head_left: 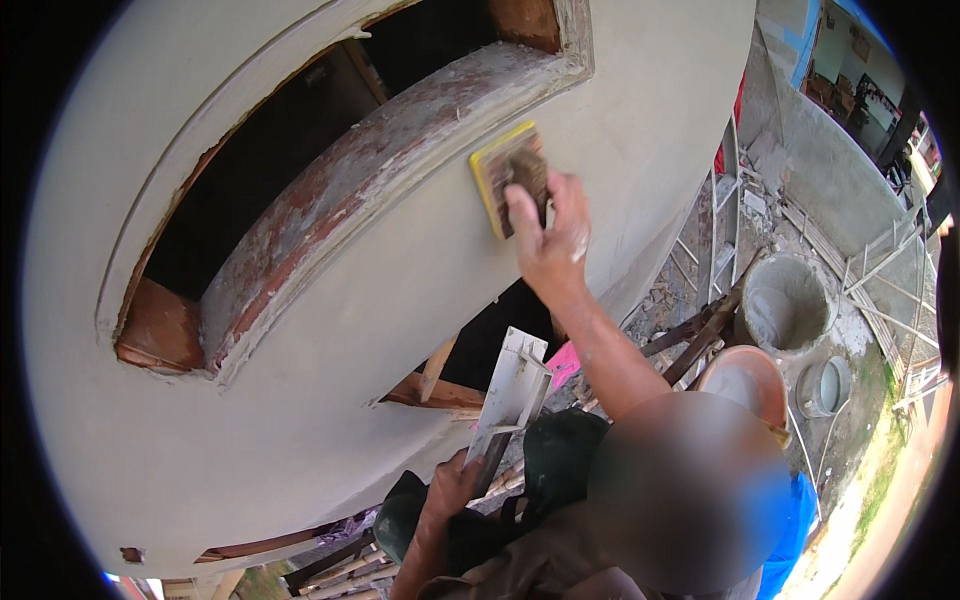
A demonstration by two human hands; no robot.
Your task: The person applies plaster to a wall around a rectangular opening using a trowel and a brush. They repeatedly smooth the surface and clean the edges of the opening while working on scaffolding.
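Observation:
My right hand (555, 235) is closed around the handle of a sponge float (490, 185) with a yellow edge and a grime-stained back. The float lies against the smooth pale plastered wall (420, 290), just below a rough window ledge. Lower down, my left hand (455, 487) grips a flat rectangular steel plastering trowel (510, 375), held up apart from the float. Pale smears mark the trowel's metal. My right fingertips are partly hidden behind the float's handle, and slightly blurred.
A long curved window opening with a rough, reddish-grey ledge (330, 180) cuts through the wall above. On the right stand a large mortar tub (787, 300), an orange basin (745, 375), a metal bucket (823, 388) and a ladder (724, 235). Rubble and timber lie beneath.

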